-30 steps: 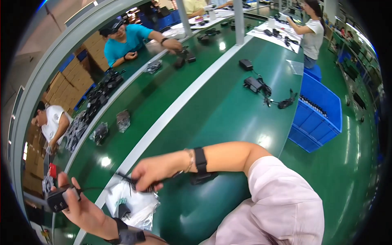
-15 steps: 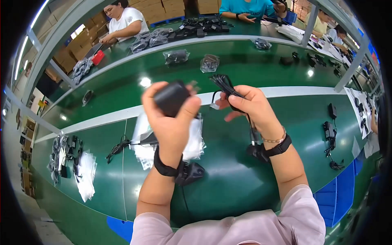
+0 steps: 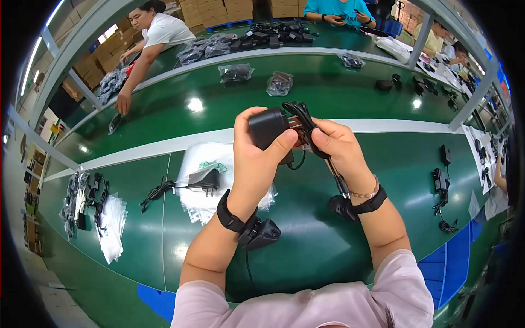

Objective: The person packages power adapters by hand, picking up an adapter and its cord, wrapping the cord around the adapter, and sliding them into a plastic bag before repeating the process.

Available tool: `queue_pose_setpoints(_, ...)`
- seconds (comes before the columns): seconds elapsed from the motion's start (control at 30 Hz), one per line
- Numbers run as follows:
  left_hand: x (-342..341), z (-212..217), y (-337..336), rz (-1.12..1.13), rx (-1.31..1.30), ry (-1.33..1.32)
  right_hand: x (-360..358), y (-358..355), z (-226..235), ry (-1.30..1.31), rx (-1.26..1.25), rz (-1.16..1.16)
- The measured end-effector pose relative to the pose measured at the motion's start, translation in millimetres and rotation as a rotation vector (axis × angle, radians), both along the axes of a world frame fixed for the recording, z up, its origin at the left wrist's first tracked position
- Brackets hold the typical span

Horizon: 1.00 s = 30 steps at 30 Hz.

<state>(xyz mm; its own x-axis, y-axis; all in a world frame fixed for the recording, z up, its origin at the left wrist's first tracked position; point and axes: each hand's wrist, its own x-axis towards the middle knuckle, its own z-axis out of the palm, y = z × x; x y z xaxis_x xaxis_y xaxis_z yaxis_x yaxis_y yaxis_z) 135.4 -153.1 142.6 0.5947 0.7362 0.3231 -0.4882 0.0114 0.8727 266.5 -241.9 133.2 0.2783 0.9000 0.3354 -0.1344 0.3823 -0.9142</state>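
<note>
Raised over the green table, my left hand (image 3: 254,164) grips a black power adapter (image 3: 266,127), its metal prongs pointing right. My right hand (image 3: 342,150) pinches a coiled black cable (image 3: 301,113) just beside the prongs. Part of the cord loops down between the hands, and the fingers behind it are partly hidden. Below and left of my left hand, another black power adapter (image 3: 205,181) with a bundled cord (image 3: 157,192) lies on a stack of clear plastic bags (image 3: 192,156). Both wrists carry black straps with small black devices.
More cords (image 3: 98,199) and bags (image 3: 113,229) lie at the left. Adapters with cords (image 3: 439,180) lie at the right. Beyond a white rail (image 3: 383,125), bagged adapters (image 3: 280,83) sit on a green belt. Co-workers stand across, one reaching a hand (image 3: 123,102) toward a bagged item (image 3: 114,123).
My left hand has moved right with the adapter, bringing its prongs up to the coiled cable in my right hand. Across the belt, a co-worker has stretched an arm down toward a bagged item.
</note>
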Motion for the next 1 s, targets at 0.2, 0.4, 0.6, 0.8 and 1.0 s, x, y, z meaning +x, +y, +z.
queue_pose_setpoints(0.2,-1.0,4.0,-9.3,0.137,0.143,0.062,-7.6,-19.0,10.9,-0.561,-0.06,-0.233)
queue_pose_setpoints(0.4,-17.9,2.8,-8.3,0.138,0.238,0.196,-21.4,-10.8,2.2,-0.804,-0.009,-0.235)
queue_pose_setpoints(0.6,4.6,-9.7,-21.0,0.133,0.178,0.127,-7.5,-32.5,15.5,-0.826,-0.216,-0.026)
queue_pose_setpoints(0.8,6.2,-8.2,-18.2,0.139,0.275,0.198,-20.1,-21.0,-19.2,-0.667,0.218,-0.21)
queue_pose_setpoints(1.0,-5.6,-5.3,-15.3,0.473,0.495,0.228,-13.1,-38.0,12.1,-1.346,0.261,-0.779)
